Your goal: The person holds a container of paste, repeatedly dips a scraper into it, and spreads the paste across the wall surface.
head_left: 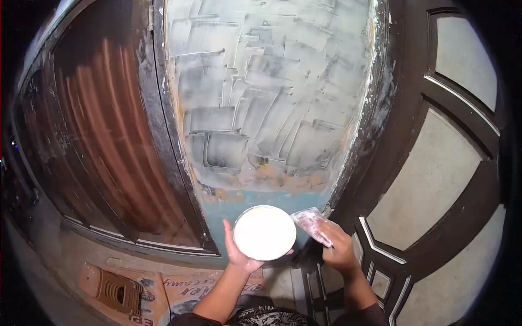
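My left hand [242, 259] supports a round white tub [265, 233] from below and the side, thumb up along its rim. Its inside looks bright white, so I cannot tell how much putty it holds. To the right of the tub, my right hand [339, 247] is wrapped round a putty knife [312, 224] whose flat blade is smeared white and points up and left, close to the rim. Ahead stands a wall [272, 103] with rough, overlapping strokes of whitish putty; below them a strip of bluish paint [250, 198] shows.
A dark-framed window [103, 141] with a reddish-brown curtain flanks the wall on the left. On the right is a dark brown panelled door [413, 217]. A brown plastic stool [111, 288] and a printed sheet [190, 288] are on the floor at the lower left.
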`<action>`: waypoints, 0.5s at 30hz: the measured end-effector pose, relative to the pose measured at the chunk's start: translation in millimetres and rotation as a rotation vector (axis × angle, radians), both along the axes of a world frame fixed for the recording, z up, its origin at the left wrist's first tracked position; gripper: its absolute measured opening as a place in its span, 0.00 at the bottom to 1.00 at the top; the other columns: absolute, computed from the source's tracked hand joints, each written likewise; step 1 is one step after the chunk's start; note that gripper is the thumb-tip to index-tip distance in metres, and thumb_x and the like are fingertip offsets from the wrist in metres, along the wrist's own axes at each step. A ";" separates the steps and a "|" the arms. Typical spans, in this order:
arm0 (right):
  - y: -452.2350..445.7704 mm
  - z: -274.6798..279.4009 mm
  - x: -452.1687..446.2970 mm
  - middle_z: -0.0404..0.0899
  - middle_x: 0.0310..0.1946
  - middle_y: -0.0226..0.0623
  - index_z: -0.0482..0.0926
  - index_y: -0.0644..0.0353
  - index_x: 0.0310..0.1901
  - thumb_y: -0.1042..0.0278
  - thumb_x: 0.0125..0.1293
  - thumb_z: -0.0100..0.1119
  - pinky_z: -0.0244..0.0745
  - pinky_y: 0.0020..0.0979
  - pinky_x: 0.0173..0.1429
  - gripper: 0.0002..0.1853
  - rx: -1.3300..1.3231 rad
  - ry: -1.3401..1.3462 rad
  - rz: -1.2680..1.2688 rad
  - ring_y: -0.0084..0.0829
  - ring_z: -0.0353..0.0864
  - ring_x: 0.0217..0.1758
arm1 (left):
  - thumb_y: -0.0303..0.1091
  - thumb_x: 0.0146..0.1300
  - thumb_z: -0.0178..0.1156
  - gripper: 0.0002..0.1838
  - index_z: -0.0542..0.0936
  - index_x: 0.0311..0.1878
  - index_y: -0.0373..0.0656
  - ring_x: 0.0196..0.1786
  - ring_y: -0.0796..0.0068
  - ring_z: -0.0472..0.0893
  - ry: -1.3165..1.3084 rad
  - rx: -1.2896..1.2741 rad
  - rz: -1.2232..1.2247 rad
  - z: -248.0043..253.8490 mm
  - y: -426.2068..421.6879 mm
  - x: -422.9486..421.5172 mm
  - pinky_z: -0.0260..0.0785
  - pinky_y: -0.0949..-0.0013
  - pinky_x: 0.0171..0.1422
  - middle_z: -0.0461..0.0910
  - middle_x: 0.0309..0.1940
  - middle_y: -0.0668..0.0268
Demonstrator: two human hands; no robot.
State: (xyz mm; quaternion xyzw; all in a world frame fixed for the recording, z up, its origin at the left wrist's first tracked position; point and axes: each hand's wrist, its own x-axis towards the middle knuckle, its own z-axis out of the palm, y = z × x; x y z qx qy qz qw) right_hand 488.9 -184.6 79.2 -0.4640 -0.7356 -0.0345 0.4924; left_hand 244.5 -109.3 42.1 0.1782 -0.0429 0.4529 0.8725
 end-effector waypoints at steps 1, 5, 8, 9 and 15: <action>-3.2 15.9 -4.5 0.83 0.52 0.55 0.81 0.69 0.53 0.85 0.43 0.52 0.75 0.46 0.67 0.30 0.015 -0.127 0.118 0.53 0.82 0.59 | 0.85 0.61 0.35 0.57 0.59 0.79 0.45 0.73 0.35 0.66 0.014 -0.016 -0.001 4.2 0.0 2.1 0.58 0.18 0.67 0.60 0.76 0.47; -2.7 50.7 -26.5 0.84 0.51 0.48 0.81 0.64 0.53 0.85 0.43 0.54 0.75 0.45 0.66 0.29 -0.038 -0.377 0.305 0.47 0.82 0.57 | 0.83 0.64 0.33 0.56 0.63 0.76 0.40 0.72 0.43 0.69 0.093 -0.072 0.073 2.8 0.4 9.1 0.63 0.38 0.74 0.65 0.74 0.48; 1.0 48.1 -30.1 0.83 0.52 0.43 0.80 0.60 0.56 0.84 0.46 0.57 0.73 0.45 0.67 0.30 -0.128 -0.469 0.377 0.45 0.81 0.59 | 0.83 0.64 0.33 0.56 0.64 0.76 0.39 0.72 0.45 0.70 0.107 -0.057 0.084 3.8 0.1 10.9 0.63 0.42 0.75 0.66 0.73 0.48; 1.0 49.9 -30.1 0.83 0.52 0.42 0.80 0.59 0.56 0.84 0.47 0.58 0.73 0.45 0.67 0.29 -0.133 -0.500 0.388 0.44 0.81 0.59 | 0.83 0.64 0.33 0.56 0.64 0.76 0.39 0.72 0.45 0.70 0.111 -0.064 0.085 6.4 -1.1 10.3 0.63 0.42 0.75 0.66 0.73 0.48; 2.2 53.1 -34.2 0.79 0.58 0.40 0.78 0.58 0.60 0.82 0.46 0.62 0.71 0.45 0.69 0.33 -0.198 -0.600 0.419 0.45 0.77 0.63 | 0.82 0.65 0.33 0.56 0.64 0.75 0.38 0.71 0.45 0.71 0.080 -0.077 0.082 6.7 -2.5 5.9 0.64 0.42 0.74 0.68 0.72 0.47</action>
